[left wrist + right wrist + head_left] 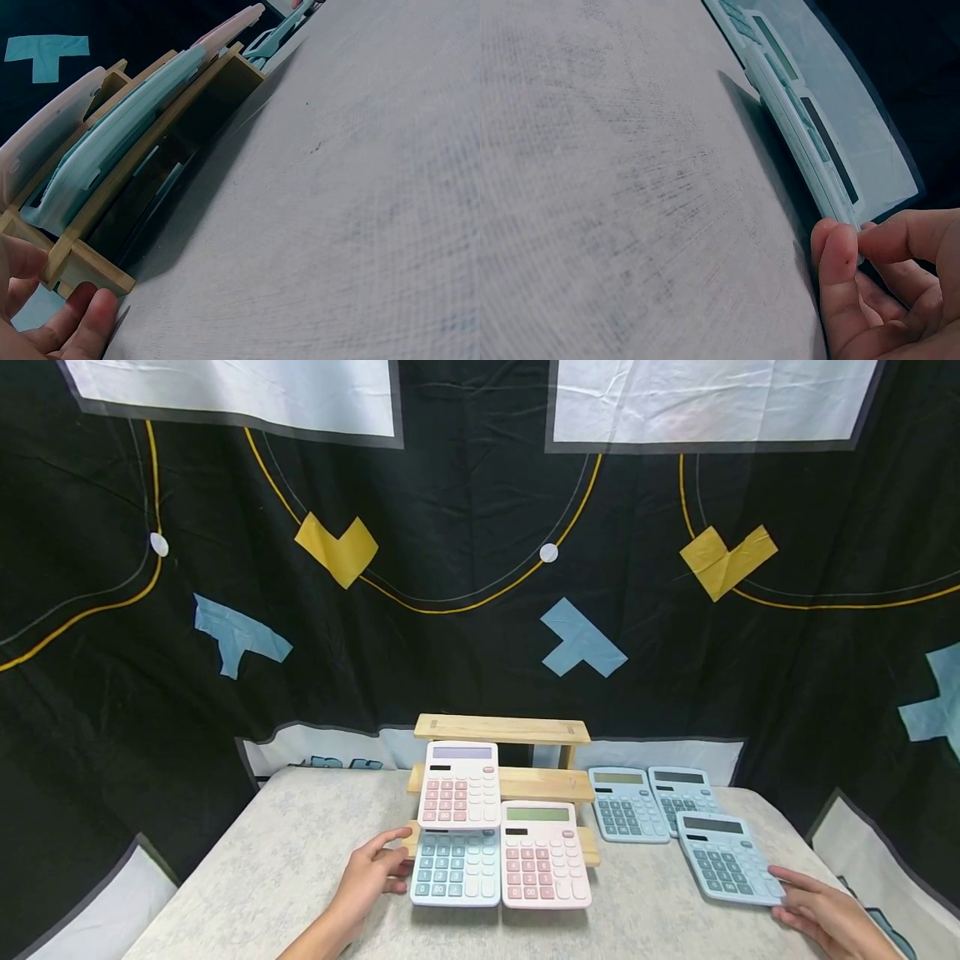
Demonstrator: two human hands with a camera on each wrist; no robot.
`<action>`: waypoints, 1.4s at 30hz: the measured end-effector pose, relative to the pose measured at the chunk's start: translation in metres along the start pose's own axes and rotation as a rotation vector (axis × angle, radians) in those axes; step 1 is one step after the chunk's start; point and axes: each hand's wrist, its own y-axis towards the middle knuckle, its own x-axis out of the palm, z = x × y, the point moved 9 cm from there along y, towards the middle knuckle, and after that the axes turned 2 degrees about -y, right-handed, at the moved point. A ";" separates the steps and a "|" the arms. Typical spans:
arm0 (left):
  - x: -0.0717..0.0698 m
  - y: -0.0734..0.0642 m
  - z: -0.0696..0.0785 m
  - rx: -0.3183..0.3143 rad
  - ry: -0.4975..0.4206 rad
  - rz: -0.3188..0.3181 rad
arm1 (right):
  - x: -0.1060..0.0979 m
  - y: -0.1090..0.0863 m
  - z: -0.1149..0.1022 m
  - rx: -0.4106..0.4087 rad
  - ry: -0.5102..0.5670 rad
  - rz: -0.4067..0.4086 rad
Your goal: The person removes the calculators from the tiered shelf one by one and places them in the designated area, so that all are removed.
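A three-tier wooden rack [546, 784] stands mid-table. My left hand [369, 872] grips its lower left end, with fingers [97, 319] beside the wood. On the rack's middle tier leans a white calculator with pink keys [459, 783]. The bottom tier holds a blue calculator [454, 870] on the left and another pink-keyed calculator [546, 856] on the right. My right hand [828, 910] pinches the lower right corner of a separate blue calculator [727, 857], which is raised at a slant over the table, as the right wrist view shows.
Two more blue calculators, one [628, 805] nearer the rack and one [681, 789] farther right, lie behind the held one, which partly covers the right one. A pale mottled cloth covers the table [285, 852]. Behind it hangs a black patterned curtain [450, 660].
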 end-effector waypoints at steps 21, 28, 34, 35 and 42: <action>-0.001 0.001 -0.002 -0.005 -0.003 0.008 | -0.002 -0.014 0.001 -0.029 -0.082 0.077; -0.001 -0.001 0.000 0.004 0.000 0.004 | -0.003 -0.016 -0.001 -0.044 -0.108 0.083; -0.001 -0.002 0.001 0.006 0.005 0.005 | -0.004 -0.011 -0.002 -0.055 -0.132 0.096; -0.001 -0.002 0.001 0.006 0.006 0.005 | -0.005 -0.010 -0.003 -0.059 -0.140 0.101; -0.001 -0.002 0.000 0.006 0.000 0.007 | -0.004 -0.012 -0.014 -0.098 -0.193 0.159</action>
